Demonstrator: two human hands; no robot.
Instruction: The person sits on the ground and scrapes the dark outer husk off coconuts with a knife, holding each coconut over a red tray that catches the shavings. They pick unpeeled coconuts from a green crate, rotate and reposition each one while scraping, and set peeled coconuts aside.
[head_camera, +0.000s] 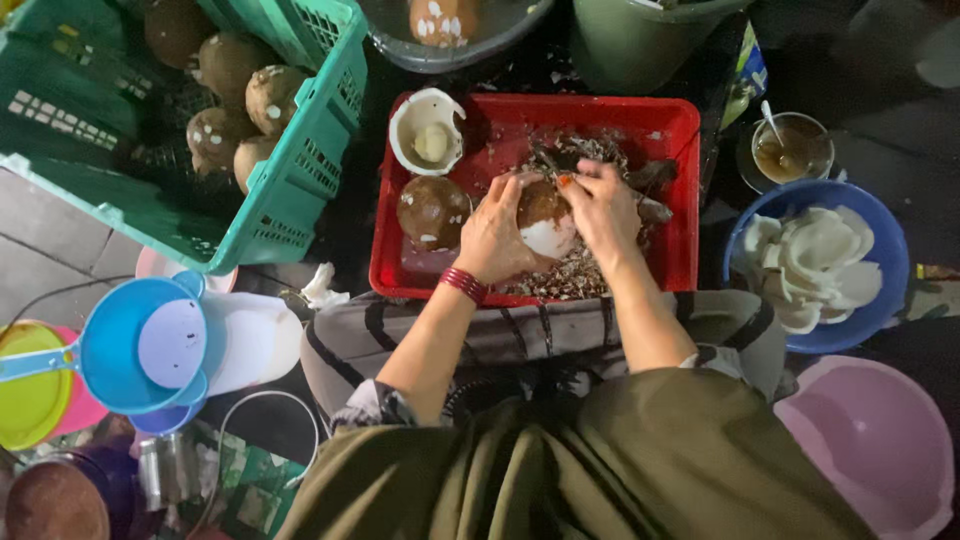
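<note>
Two bare hands at work over a red tray (670, 130), seen from above the lap. Far left: green crate (290, 180) of brown coconuts (215, 135), blue scoop (130, 340) and white jug (250, 340) below it. Inside the tray's left half: an empty white shell half (425, 130) and a whole peeled brown coconut (432, 210). Centre: left hand (492, 235), red bangle at the wrist, fingers curled and pressed close around a partly peeled coconut (548, 222), brown on top, white below, held just above a heap of brown shavings (570, 275). Right hand (600, 205) touching the same coconut from the other side, fingers bent together over its upper edge, thumb against the skin; any blade under them hidden, cannot tell. Both forearms angled inward from the lap, wrists bent down. Likely best handled by keeping the left grip firm, turning the fruit a little at a time, working away from the holding fingers. Far right: small bowl of brown liquid with spoon (792, 148), blue bowl (880, 300) of white coconut pieces (805, 262), pink basin (870, 440).
</note>
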